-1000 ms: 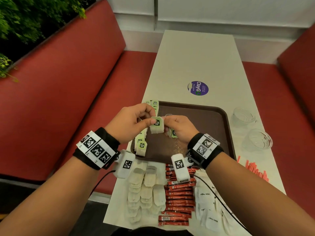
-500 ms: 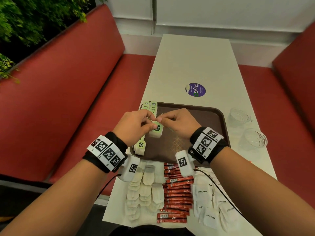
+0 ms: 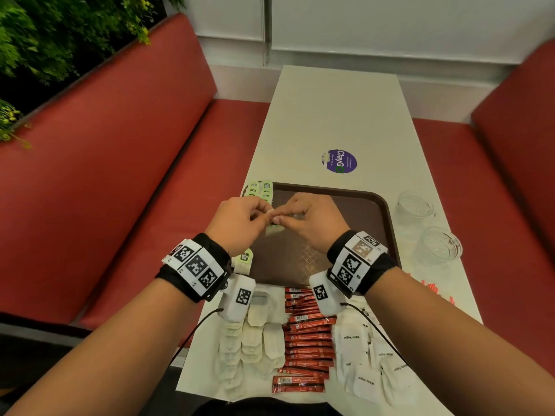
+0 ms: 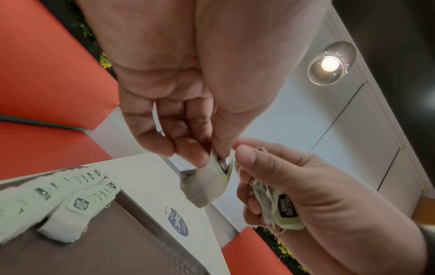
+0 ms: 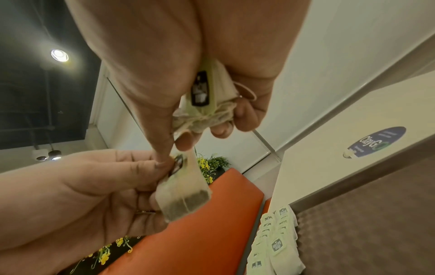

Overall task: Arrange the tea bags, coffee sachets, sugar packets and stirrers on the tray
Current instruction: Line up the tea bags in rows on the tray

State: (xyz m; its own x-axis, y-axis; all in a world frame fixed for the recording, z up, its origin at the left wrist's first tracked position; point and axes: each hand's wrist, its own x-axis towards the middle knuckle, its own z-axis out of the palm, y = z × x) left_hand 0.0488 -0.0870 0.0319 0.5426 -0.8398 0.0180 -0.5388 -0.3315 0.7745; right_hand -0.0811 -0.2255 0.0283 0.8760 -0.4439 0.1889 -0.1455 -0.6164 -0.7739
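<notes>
Over the brown plastic tray (image 3: 387, 211), the left hand (image 3: 237, 223) pinches a pale green-tagged tea bag (image 5: 186, 193); wrist views alone reveal the right hand (image 3: 309, 220) clutching a bunched tea bag (image 5: 207, 104).

We saw lots of bare room in the middle and right part of the tray (image 3: 354, 211). A row of tea bags (image 3: 260, 189) filled its left edge. Two glass cups (image 3: 437, 247) stood to the right of the tray. Coffee sachets (image 3: 307, 340) and sugar packets (image 3: 365, 364) crowded the bottom of the frame.
</notes>
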